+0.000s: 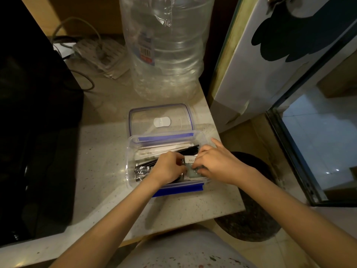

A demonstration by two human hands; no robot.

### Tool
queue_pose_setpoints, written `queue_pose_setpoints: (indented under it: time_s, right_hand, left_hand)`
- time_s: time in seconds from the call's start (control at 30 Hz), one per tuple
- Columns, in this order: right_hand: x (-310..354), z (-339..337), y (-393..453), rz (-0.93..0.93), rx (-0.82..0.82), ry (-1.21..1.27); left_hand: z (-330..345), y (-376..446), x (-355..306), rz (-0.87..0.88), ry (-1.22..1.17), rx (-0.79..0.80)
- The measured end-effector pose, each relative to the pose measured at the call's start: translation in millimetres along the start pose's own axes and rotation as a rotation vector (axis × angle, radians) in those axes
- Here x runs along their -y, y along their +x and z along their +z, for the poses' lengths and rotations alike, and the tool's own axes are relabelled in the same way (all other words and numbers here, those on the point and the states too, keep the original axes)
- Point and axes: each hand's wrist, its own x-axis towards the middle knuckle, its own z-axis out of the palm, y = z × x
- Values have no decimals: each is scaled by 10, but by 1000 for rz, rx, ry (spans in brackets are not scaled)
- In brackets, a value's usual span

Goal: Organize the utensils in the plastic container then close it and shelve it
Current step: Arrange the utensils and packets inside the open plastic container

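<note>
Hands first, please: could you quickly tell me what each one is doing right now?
Left hand: inside the container, fingers pinching the white packet.
Right hand: also in the container, fingers curled on the same packet.

Between the two hands' grips, a small white paper packet (190,159) shows dark printed characters; the first two read "太古", the rest hidden by fingers or too small. Farther off, beyond both grips, the large clear plastic water bottle (166,45) bears a label with a barcode, its print blurred and unreadable.
</note>
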Motion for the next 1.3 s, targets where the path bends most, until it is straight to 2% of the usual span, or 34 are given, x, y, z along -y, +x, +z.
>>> queue_pose_setpoints:
  time_s: [0.1, 0.27, 0.43, 0.6, 0.73, 0.93, 1.03, 1.3]
  right_hand:
    - [-5, 10, -5, -17, -20, 39]
    - [-88, 60, -28, 0, -216, 109]
    - [-134, 43, -31, 51, -328, 143]
    - [-146, 22, -14, 47, -275, 128]
    - [-77, 18, -1, 15, -230, 84]
    - [36, 72, 83, 3, -106, 8]
    - [29, 90, 81, 8, -47, 0]
    - [29, 154, 167, 35, -120, -58]
  left_hand:
    - [11, 18, -1, -8, 29, 4]
    - [-30, 40, 9, -26, 3, 41]
    - [-45, 50, 12, -21, -28, 81]
    - [-37, 65, 11, -1, -17, 79]
    - [-38, 53, 10, 19, 62, -12]
    - [-82, -47, 173, 110, 384, -95]
    - [-131, -138, 261, 176, 535, -74]
    - [-302, -216, 385, 113, 502, -37]
